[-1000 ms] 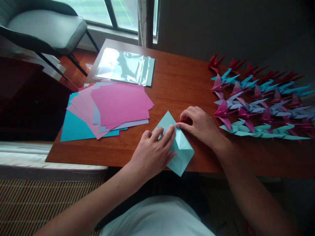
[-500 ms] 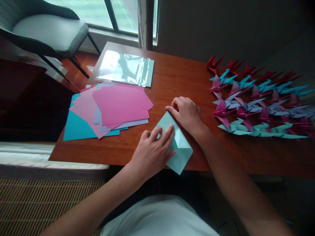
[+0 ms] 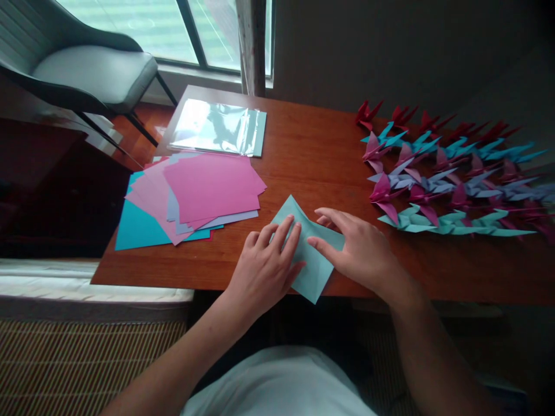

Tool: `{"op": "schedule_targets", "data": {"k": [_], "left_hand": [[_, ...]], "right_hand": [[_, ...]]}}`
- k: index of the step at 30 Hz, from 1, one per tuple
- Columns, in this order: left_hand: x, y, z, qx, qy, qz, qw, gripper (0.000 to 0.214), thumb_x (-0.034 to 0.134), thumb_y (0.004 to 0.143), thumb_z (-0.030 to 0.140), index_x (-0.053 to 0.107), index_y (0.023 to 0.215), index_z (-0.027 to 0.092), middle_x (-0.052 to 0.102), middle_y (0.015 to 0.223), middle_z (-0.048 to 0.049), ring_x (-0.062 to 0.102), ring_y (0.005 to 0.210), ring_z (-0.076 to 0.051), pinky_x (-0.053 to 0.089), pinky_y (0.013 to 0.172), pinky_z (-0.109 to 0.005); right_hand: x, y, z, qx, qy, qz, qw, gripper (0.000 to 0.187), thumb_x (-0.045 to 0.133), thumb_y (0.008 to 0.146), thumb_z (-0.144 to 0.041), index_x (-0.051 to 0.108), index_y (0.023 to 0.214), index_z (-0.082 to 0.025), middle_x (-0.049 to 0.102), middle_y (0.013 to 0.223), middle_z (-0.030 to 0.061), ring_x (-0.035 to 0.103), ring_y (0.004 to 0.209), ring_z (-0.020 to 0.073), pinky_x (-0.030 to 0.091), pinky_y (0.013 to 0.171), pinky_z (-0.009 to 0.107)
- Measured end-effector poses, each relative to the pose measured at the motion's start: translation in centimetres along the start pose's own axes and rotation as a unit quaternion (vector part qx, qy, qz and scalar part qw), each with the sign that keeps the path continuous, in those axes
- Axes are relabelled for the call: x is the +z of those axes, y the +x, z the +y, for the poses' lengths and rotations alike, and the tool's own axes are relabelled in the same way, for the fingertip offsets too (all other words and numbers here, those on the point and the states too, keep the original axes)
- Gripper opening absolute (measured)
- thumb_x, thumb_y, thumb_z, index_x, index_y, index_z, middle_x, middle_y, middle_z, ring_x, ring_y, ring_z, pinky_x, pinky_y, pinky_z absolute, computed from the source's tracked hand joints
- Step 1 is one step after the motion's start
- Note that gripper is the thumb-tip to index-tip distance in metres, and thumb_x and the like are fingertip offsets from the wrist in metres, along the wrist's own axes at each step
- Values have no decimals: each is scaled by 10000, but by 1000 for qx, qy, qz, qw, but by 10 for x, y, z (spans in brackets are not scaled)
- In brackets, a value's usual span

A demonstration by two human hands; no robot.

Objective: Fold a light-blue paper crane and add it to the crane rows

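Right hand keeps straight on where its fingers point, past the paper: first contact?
Likely the left hand, whose fingers lie across the mint-green folded paper sheet from the right hand. Height is unclear; it might pass above.

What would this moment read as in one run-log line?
left hand: resting on mint paper | right hand: at its right corner | left side: loose colored sheets | right side: folded cranes

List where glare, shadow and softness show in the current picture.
In the head view, white glare covers much of the glossy clear-plastic packet; in the head view, the plain dark wall sinks into shadow; again in the head view, the row of red folded-paper cranes looks softer toward its right end, while the mint-green paper sheet shows no strong glare.
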State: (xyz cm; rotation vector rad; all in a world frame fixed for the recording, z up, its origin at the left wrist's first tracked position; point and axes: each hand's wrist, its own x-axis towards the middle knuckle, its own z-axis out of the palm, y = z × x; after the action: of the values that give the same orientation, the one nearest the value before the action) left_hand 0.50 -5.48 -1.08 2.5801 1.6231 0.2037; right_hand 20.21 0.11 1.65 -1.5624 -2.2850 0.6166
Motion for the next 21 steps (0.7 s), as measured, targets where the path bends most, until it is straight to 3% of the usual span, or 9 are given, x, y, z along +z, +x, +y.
{"op": "schedule_targets", "data": {"k": [4, 9, 14, 18, 21], "left_hand": [[0, -1, 2, -7, -17, 0, 1000, 507, 405, 1038, 430, 533, 1436, 143, 463, 1582, -92, 470, 1302, -324, 430, 987, -480], [1, -1, 5, -19, -38, 13, 999, 447, 448, 1026, 380, 564, 1394, 154, 488, 1566, -79, 480, 1290, -326, 434, 989, -496], [2, 2, 1, -64, -46, 75, 994, 438, 518, 989, 332, 567, 1385, 153, 541, 1513, -113, 504, 1290, -355, 437, 1033, -528], [-3, 6, -6, -123, -86, 121, 981, 471, 531, 978, 338, 533, 1398, 125, 597, 1426, -165, 566, 1261, -338, 483, 1031, -494], [-6, 10, -12, -153, -142, 145, 967, 440, 550, 967, 305, 555, 1364, 115, 675, 1281, -155, 659, 1108, -279, 536, 957, -417]], "right_hand": [[12, 0, 14, 27, -62, 68, 995, 235, 636, 916, -297, 646, 1141, -230, 744, 1000, 78, 681, 909, 276, 491, 790, 396], [23, 6, 22, -8, -185, 126, 975, 309, 634, 919, -242, 640, 1222, -182, 676, 1138, 144, 578, 1023, 317, 441, 855, 431], [34, 3, 18, -109, -169, 98, 975, 329, 510, 946, -90, 670, 1211, -200, 652, 1062, 88, 550, 972, 246, 438, 847, 368], [40, -1, 18, -99, -150, 92, 979, 258, 541, 975, -195, 681, 1190, -178, 638, 1039, 90, 553, 962, 240, 451, 852, 358], [42, -3, 17, -89, -146, 96, 981, 279, 552, 990, -282, 673, 1208, -156, 632, 1036, 101, 550, 955, 242, 459, 852, 360]]}}
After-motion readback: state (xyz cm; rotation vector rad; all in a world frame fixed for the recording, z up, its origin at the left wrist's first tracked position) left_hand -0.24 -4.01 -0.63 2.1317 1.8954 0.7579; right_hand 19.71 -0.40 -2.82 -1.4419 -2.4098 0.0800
